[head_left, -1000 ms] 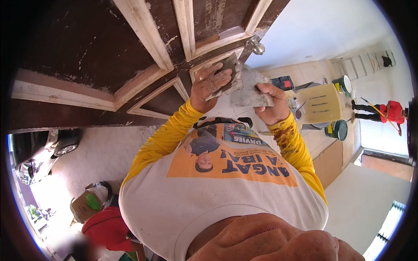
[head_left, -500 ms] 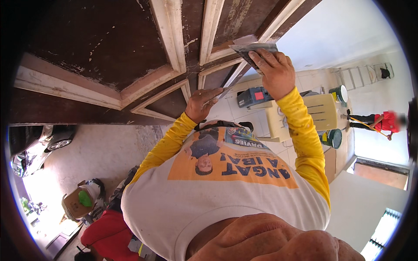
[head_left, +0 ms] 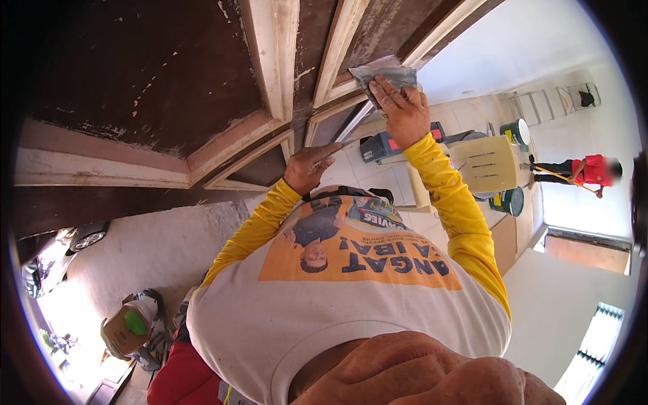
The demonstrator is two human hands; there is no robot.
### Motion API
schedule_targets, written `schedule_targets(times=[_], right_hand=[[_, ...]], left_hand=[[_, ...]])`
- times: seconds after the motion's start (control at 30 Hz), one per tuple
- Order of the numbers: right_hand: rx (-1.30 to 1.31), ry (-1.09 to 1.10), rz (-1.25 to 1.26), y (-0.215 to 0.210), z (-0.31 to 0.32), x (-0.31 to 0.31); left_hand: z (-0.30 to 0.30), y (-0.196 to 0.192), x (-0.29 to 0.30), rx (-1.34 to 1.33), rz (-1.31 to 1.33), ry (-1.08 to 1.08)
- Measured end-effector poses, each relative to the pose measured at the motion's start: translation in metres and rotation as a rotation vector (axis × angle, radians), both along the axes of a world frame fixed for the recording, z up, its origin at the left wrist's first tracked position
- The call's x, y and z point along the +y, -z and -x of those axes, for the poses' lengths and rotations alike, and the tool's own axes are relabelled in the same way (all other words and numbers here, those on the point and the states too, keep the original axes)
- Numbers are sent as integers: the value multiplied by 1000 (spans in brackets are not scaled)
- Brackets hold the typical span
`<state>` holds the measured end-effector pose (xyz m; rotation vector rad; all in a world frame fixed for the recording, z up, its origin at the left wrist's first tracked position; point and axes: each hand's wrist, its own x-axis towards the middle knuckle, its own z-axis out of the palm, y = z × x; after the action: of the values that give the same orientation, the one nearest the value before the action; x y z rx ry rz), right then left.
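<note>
Pressed a crumpled grey abrasive sheet flat against the old wooden door with the right hand, fingers spread over the sheet's lower edge, high on a slanting pale moulding. Gripped a thin, flat scraper-like blade in the left hand, curled shut around its handle and held lower down, just beside the corner where two panel frames met; could not tell whether the blade tip touched the wood. Judged likely to go wrong: could have lost the limp sheet from under the open palm, since nothing pinched it; could have torn it on the sharp ridge of the moulding; could have gouged the softened wood or nicked the right forearm with the blade, angled up toward that arm. Looked dry and rough all over: dark brown panels with flaking, speckled finish, cream mouldings worn to bare patches and chipped along their edges, a dull metal blade, a creased and dusty sheet. Noted well apart, on the tiled floor, a cream plastic chair with a slotted back and round green paint cans.
</note>
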<state>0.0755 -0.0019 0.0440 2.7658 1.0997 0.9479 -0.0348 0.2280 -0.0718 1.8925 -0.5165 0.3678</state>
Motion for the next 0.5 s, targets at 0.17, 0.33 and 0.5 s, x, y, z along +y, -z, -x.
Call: schedule_targets(times=[0.17,0.33,0.5], right_hand=[[162,-96,42,-39,28,-17],[49,41,86,-44,28,-25],[189,205,-22,-54,30,-14]], left_hand=[[-7,4,4,36,5,16],[-11,8,4,151,3,51],[-13,8,4,156,61,125]])
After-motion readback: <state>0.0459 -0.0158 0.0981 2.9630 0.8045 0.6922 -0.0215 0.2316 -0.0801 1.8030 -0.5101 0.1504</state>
